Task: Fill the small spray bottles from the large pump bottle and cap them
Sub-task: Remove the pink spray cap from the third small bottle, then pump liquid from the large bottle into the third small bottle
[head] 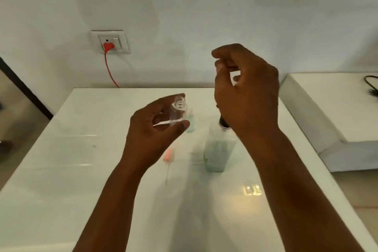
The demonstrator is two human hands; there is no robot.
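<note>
Two bare hands are up over a shiny white table (81, 149). The left hand (152, 133) holds a small clear spray bottle (178, 113). Its thumb and fingers curl around the sides. The bottle has no cap, and its open neck points up and a little away. It looks empty inside.

The right hand (247, 92) is raised higher, to the right of the little bottle. Its fingers are bent close together near the thumb. Something small and clear shows between them, but it is too blurry to tell what it is or if the hand is really pinching it.

Under the right wrist stands the large pump bottle (218, 151) on the table. It has pale green liquid inside and a dark collar at the top. The hand hides its pump head.

Another small bottle (191, 121) with pale green in it stands on the table just behind the left hand. A pink spray top (168, 155) with a thin tube lies flat on the table, between the two arms.

On the wall, a red plug (108, 46) sits in a white socket (111, 41), and its red cord hangs down behind the table.
</note>
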